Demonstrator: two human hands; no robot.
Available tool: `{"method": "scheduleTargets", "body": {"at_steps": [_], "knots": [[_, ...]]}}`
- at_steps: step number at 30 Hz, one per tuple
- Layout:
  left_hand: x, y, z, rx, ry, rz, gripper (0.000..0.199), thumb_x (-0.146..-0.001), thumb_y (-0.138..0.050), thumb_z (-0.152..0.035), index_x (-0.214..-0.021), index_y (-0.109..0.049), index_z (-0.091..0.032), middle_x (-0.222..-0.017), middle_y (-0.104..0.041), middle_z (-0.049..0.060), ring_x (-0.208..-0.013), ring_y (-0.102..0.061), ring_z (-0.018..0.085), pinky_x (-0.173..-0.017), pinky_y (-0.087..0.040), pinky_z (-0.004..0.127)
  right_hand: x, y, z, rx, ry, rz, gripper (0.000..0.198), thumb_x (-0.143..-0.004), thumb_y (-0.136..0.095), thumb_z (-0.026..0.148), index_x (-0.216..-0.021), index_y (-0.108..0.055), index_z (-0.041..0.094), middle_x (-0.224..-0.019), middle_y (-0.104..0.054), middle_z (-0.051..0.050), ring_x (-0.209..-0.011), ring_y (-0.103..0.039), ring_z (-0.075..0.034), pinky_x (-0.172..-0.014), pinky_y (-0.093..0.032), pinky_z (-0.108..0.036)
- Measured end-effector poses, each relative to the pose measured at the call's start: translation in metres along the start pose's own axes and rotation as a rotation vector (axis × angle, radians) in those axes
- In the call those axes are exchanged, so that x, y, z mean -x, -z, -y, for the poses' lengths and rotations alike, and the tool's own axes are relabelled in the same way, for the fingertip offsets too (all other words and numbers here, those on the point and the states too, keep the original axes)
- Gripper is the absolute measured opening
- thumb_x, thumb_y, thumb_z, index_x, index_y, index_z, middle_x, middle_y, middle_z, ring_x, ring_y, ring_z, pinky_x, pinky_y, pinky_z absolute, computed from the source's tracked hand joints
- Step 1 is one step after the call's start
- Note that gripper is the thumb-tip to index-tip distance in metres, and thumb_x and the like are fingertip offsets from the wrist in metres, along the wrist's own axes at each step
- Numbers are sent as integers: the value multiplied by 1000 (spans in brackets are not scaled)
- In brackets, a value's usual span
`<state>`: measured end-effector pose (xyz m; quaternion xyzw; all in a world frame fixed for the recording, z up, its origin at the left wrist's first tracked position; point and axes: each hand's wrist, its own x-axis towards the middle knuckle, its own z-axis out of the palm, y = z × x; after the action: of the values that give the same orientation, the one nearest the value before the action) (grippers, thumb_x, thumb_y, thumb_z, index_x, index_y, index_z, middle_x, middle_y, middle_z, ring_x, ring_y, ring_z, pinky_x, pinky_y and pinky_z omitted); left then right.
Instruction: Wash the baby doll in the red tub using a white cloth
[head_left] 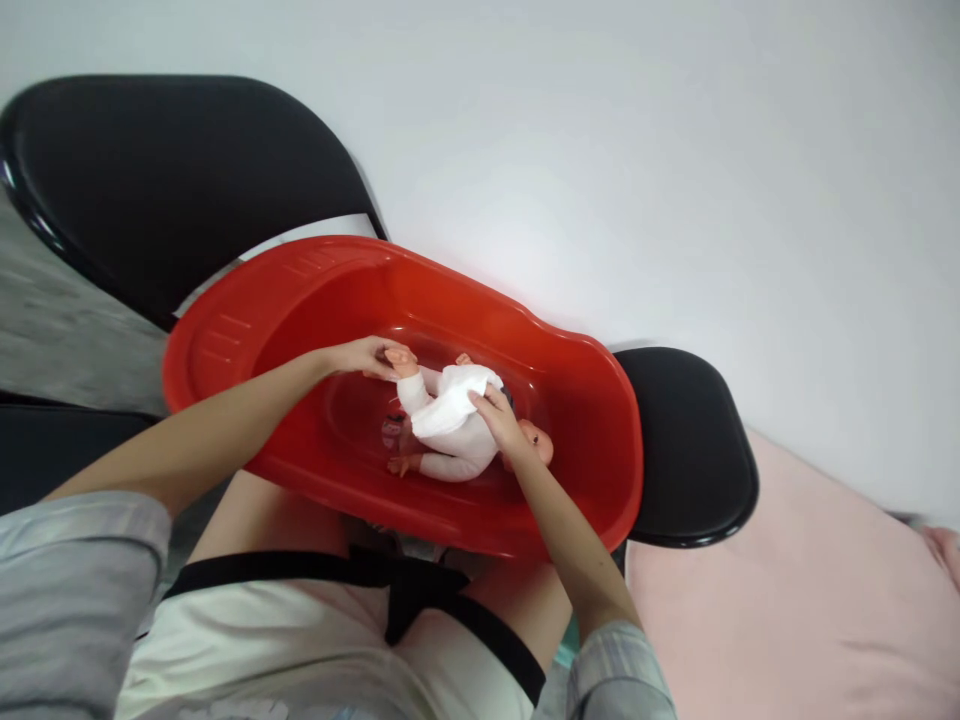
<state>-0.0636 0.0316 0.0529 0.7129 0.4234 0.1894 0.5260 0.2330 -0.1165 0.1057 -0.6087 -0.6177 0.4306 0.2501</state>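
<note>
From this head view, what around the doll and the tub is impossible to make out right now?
- Doll: its face is partly hidden by the right hand.
- Left hand: its fingertips are covered by the doll's raised foot, so the grip is unclear.
- Red tub: the near rim is hidden behind the forearms, and its support underneath is out of sight.
- Water in the tub: too glossy to tell.
- Pink cushion: cut off by the right edge.

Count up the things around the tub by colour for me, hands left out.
Red: 1, the tub
Black: 2, the large chair seat and the small chair seat
White: 1, the doll's suit
Pink: 1, the cushion
Total: 5
</note>
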Motion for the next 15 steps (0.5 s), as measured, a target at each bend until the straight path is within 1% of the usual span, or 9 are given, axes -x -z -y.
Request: {"method": "scheduleTargets", "body": {"at_steps": [1, 3, 5, 6, 8, 11, 13, 15], "knots": [[0, -3, -2, 38, -20, 72, 62, -63, -99, -57, -112, -85, -22, -114, -84, 10, -118, -76, 37, -102, -62, 45, -1, -1, 5, 20, 30, 16, 34, -115, -49, 20, -139, -69, 7, -147, -72, -18, -137, -68, -23, -120, -53, -32], [0, -10, -3, 100, -88, 188, 63, -61, -99, -52, -114, -85, -22, -124, -83, 11, -126, -73, 38, -109, -59, 46, -4, -5, 17, 155, 101, 49, 24, -112, -56, 18, -125, -73, 8, -135, -75, -17, -129, -69, -25, -119, -53, -34], [-2, -16, -1, 111, -129, 226, 57, -58, -98, -48, -106, -83, -20, -120, -83, 11, -122, -74, 37, -109, -59, 44, -7, -12, 30, 350, 168, 64, 19, -112, -59, 19, -118, -76, 11, -130, -74, -16, -128, -68, -26, -121, -51, -37], [-3, -18, 1, 92, -129, 227, 51, -58, -97, -46, -99, -81, -20, -112, -83, 10, -115, -75, 36, -106, -60, 43, -9, -18, 36, 448, 191, 73, 20, -113, -59, 21, -119, -76, 13, -132, -72, -16, -129, -67, -27, -123, -50, -39], [-5, -21, 3, 30, -112, 224, 40, -60, -93, -43, -88, -77, -20, -100, -82, 9, -103, -75, 34, -100, -62, 42, -14, -30, 46, 623, 215, 95, 25, -115, -58, 24, -130, -75, 14, -141, -67, -16, -134, -64, -28, -124, -49, -39], [-6, -21, 5, -53, -100, 255, 33, -67, -87, -41, -92, -79, -20, -98, -83, 7, -99, -75, 34, -97, -62, 42, -26, -46, 54, 793, 249, 132, 37, -116, -58, 26, -147, -67, 10, -156, -58, -20, -143, -59, -29, -124, -49, -38], [-7, -20, 6, -79, -91, 270, 30, -69, -86, -40, -91, -80, -20, -95, -83, 7, -99, -76, 36, -96, -62, 43, -34, -51, 55, 846, 275, 134, 40, -116, -56, 23, -152, -64, 5, -160, -57, -23, -149, -56, -29, -127, -46, -37], [-9, -22, 9, -76, -93, 184, 25, -67, -88, -37, -84, -80, -20, -90, -82, 7, -97, -76, 35, -95, -63, 42, -39, -52, 55, 880, 334, 156, 40, -117, -50, 18, -153, -64, 4, -160, -60, -23, -153, -54, -28, -132, -41, -38]]}}
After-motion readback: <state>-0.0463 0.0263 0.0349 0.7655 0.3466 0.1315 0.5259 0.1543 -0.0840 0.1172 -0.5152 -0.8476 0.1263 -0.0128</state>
